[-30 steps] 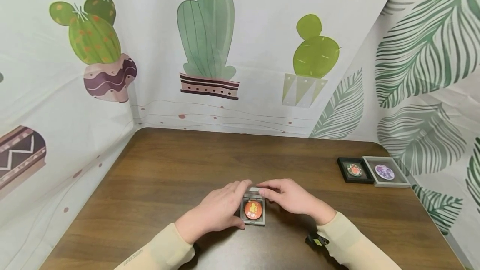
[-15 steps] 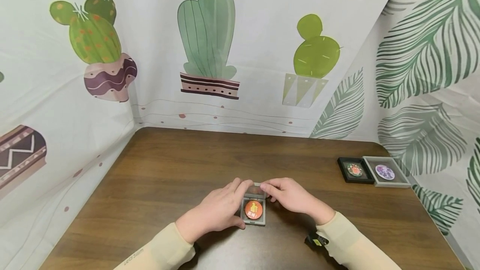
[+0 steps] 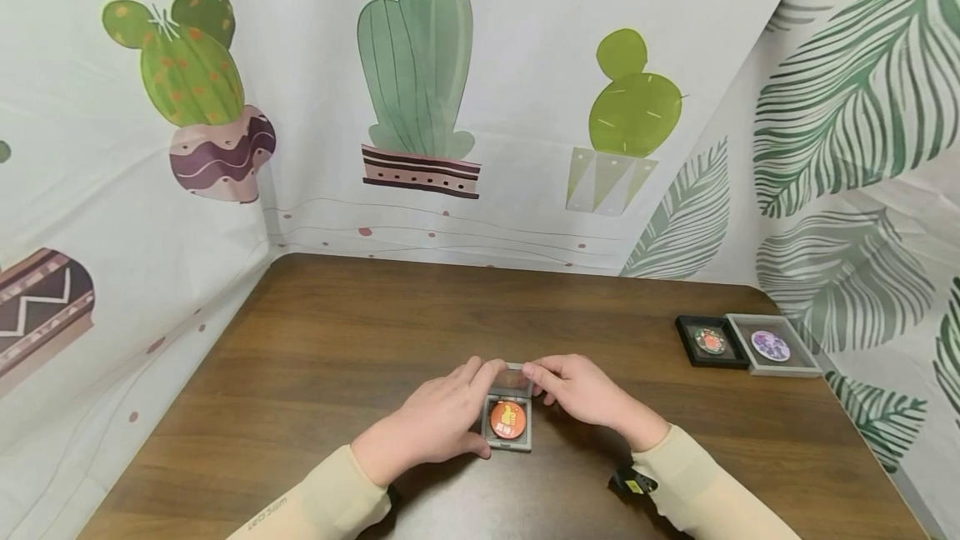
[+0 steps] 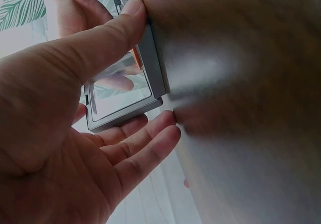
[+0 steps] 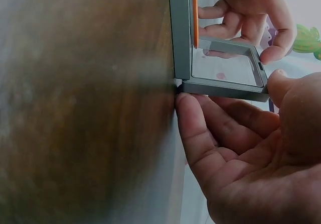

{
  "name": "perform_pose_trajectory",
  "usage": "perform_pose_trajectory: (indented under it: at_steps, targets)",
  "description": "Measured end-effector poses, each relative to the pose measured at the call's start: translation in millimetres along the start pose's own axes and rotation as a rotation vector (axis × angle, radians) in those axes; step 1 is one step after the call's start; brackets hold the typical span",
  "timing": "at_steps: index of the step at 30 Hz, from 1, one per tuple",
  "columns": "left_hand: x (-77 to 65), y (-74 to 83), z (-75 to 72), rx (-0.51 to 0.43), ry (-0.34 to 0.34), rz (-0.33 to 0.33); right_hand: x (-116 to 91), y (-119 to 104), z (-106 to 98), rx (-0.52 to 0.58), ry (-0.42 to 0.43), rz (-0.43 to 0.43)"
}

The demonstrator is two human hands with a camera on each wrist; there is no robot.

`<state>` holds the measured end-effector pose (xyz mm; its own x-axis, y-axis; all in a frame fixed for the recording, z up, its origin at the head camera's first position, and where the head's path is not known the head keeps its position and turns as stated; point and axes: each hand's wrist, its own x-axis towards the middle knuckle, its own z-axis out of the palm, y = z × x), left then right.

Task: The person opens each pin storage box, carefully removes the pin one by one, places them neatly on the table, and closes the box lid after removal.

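A small grey-framed display case with clear film panes lies on the table, its hinged lid standing up from the base. On the base's film sits a round orange badge with a yellow thumbs-up. My left hand grips the case's left side; its thumb lies on the base frame, and the index finger reaches the lid's top left. At the lid's right edge, my right hand pinches the frame between thumb and fingers. The left wrist view shows other left fingers behind the lid.
At the back right of the brown table, a black-framed case with a red and green badge touches a larger light grey case with a purple badge. Printed cloth hangs behind the table.
The lid has swung farther up and back, showing more of its clear pane. My right fingers have moved slightly away with it. The left hand and the base have barely moved.
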<state>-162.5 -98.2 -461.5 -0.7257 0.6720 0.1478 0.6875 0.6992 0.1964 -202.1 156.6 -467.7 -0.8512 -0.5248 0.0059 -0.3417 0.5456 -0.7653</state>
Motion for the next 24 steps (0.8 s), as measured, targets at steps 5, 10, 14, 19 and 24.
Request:
perform_pose_trajectory:
  at_steps: [5,10,14,19,24]
  targets:
    - [0.5,0.5,0.7,-0.002,-0.002,-0.014,-0.4,0.2,0.9,-0.007,-0.007,-0.007]
    - [1.0,1.3,-0.3,-0.006,-0.007,-0.027,-0.7,1.7,1.5,-0.054,0.001,-0.038]
    - [1.8,0.1,0.6,-0.001,-0.007,-0.029,-1.4,3.0,1.3,-0.076,-0.008,-0.081]
    - [2.3,-1.7,-0.9,0.0,-0.016,-0.026,-2.8,1.7,-0.7,-0.029,-0.073,-0.117]
    - [1.1,-1.9,-1.8,0.0,-0.014,-0.02,-3.8,0.6,0.4,-0.028,-0.097,-0.153]
